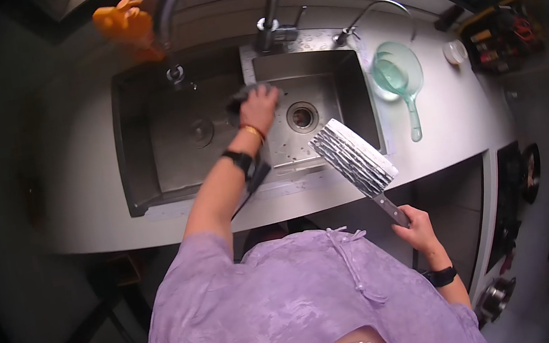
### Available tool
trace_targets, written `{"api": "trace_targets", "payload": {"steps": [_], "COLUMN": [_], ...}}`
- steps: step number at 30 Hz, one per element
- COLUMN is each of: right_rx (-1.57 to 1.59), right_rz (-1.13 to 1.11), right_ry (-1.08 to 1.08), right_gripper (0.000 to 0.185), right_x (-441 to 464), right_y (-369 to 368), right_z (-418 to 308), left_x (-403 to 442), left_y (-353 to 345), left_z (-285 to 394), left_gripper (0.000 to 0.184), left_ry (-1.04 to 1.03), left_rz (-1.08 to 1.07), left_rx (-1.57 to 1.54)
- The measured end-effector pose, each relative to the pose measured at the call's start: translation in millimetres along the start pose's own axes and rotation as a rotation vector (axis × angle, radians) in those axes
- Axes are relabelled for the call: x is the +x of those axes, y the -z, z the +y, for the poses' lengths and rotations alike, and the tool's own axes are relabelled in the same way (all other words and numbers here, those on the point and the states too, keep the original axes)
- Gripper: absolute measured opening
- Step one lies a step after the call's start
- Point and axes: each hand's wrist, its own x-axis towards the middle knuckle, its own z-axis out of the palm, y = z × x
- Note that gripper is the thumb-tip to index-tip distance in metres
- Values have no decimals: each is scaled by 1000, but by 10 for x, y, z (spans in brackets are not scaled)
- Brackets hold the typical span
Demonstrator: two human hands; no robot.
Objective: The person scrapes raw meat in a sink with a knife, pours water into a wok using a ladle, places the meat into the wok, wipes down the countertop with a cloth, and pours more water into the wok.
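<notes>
My right hand (417, 230) is wrapped round the dark handle of a cleaver (356, 159). The broad blade, with a rough dark-and-silver pattern, points up and left over the counter's front edge and the right basin. My left hand (260, 108) reaches over the divider of the double sink (338, 101), its fingers closed on a dark cloth (242, 97). The cloth lies at the divider between the two basins, partly hidden under the hand. Water drops show around the drain (302, 117) of the right basin.
Behind the sink stand a main faucet (276, 29) and a thin curved tap (346, 34). A green translucent ladle (409, 94) and a small white jar (455, 52) are on the right counter. Orange gloves (125, 27) are at the back left. A filled rack (503, 38) stands far right.
</notes>
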Motion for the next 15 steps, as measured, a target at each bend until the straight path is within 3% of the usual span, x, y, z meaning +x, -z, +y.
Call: {"api": "trace_targets", "payload": {"steps": [4,6,8,12,14,15], "right_rx": [-2,-43,-55,-104,-130,-123], "right_rz": [118,128,110,53,20,32], "right_ry": [112,73,34,4,38,99], "right_gripper": [27,22,20,21,21,22], "right_x": [-73,-66,9,280,421,487], "right_y": [-40,-35,-15,45,74,79], "right_z": [181,166,142,104,-3,-71], "left_x": [731,818,717,354,104,-16], "left_y": [-78,79,353,1195,1390,1324], "left_z": [-188,-154,32,895,1340,1530], "left_gripper": [19,26,34,38,39,39], "left_ry": [218,295,121,-174,-281,-341], "left_rz": [-203,-189,-37,-159,-283,-243], "left_rx": [58,-127,-352,-556,-531,-565]}}
